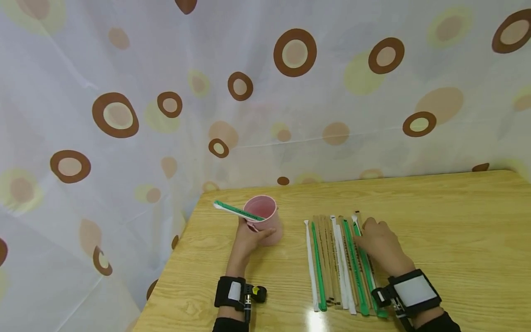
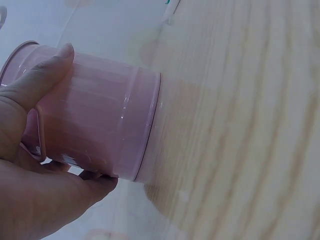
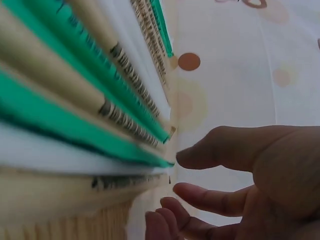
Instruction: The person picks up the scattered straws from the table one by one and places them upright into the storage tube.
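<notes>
My left hand [image 1: 249,239] grips a pink cup [image 1: 273,236], thumb along its side and fingers round the other side; a loop handle shows by the palm in the left wrist view. A green-and-white wrapped straw [image 1: 238,210] leans in the cup, its end sticking out past the rim to the left. My right hand [image 1: 382,243] is at the right end of a row of paper-wrapped straws [image 1: 345,267]. In the right wrist view its thumb and fingers [image 3: 212,200] are spread apart near the straw ends, with nothing between them.
The straws lie side by side in white, green and brown wrappers on a wooden table [image 1: 464,230]. Behind and to the left hangs a pale curtain [image 1: 257,41] with brown and yellow circles, meeting the table's back edge.
</notes>
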A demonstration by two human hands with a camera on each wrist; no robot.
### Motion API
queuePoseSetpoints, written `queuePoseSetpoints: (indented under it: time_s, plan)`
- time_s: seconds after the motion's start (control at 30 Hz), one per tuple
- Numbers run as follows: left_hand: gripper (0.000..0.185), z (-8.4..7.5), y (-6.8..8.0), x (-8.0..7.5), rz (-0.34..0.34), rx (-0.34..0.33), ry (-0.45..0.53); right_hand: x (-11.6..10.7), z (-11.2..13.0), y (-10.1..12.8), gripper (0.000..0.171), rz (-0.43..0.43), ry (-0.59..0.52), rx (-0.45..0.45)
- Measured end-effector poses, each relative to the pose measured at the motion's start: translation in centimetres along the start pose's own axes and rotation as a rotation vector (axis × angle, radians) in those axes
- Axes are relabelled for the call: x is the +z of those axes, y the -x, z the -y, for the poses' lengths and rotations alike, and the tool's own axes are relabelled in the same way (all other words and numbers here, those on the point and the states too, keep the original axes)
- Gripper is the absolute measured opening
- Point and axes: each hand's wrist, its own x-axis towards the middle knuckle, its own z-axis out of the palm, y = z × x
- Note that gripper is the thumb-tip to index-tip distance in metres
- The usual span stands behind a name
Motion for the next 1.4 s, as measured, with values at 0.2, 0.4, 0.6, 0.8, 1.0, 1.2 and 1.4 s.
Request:
queuePoseSetpoints:
  time_s: [0.2, 0.4, 0.6, 0.8, 1.0, 1.2, 1.4]
  plan:
    - [0.096, 0.1, 0.1, -0.1, 0.003, 0.004, 0.005, 0.1, -1.4, 0.6, 0.02, -0.004, 0.02, 0.004]
    - [0.096, 0.1, 0.0, -0.1, 0.003, -0.006, -0.016, 0.0, -1.8, 0.7, 0.022, -0.002, 0.031, 0.03]
    - [0.097, 0.0, -0.2, -0.1, 0.001, -0.01, -0.024, -0.4, -1.8, 0.6, 0.026, -0.016, 0.037, 0.028]
    - [0.097, 0.0, -0.3, 0.0, 0.003, -0.004, -0.017, -0.2, -1.5, 0.9, 0.022, -0.017, 0.032, 0.093]
    - [0.097, 0.3, -0.2, 0.0, 0.005, 0.003, -0.013, 0.0, -1.1, 1.1, 0.028, -0.02, 0.073, 0.119]
    - [0.099, 0.3, -0.1, 0.0, 0.003, -0.006, -0.008, 0.2, -1.4, 0.9, 0.033, -0.039, 0.066, 0.116]
    - [0.099, 0.3, -0.3, 0.0, 0.001, -0.005, -0.032, 0.2, -1.8, 0.9, 0.04, -0.035, 0.036, 0.111]
